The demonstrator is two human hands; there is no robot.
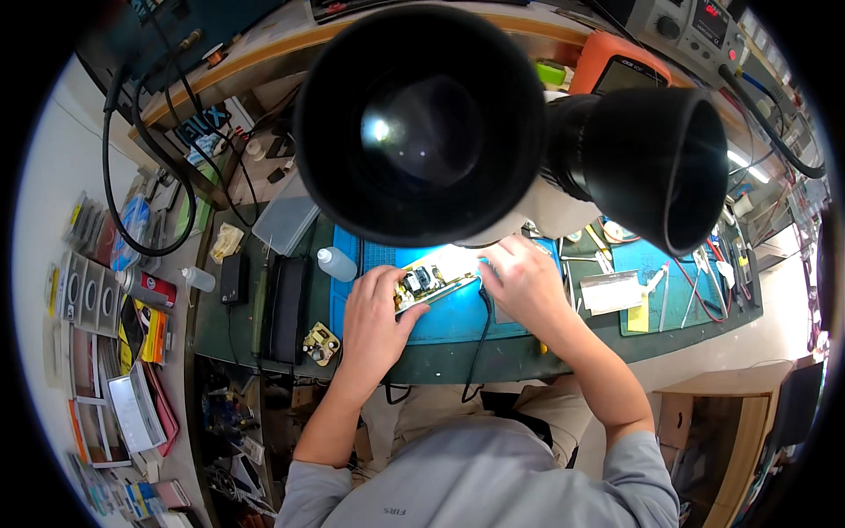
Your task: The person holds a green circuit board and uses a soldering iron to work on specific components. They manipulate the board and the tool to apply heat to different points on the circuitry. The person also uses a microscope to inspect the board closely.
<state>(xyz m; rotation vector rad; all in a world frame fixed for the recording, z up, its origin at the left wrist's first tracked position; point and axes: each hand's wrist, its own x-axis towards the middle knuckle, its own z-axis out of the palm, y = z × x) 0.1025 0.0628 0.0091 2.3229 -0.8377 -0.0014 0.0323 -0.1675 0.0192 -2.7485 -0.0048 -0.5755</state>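
Observation:
My left hand [374, 304] grips the left end of a circuit board [421, 280] with upright components, thumb along its near edge. The board is tilted over a blue work mat [440, 328], under bright light. At the board's right end my right hand [524, 280] is closed in a pinch. What sits between its fingertips is too small to make out; a bit of light blue shows there. A black cable [484, 334] runs down from beside those fingertips over the bench edge. Black microscope eyepieces [635, 167] hide the area beyond my hands.
A white bottle [336, 264] stands left of my left hand. A smaller circuit board [321, 344] and a long black case [286, 308] lie farther left. Tweezers, leads and hand tools cover a second blue mat [656, 255] on the right. An orange meter [616, 66] stands behind.

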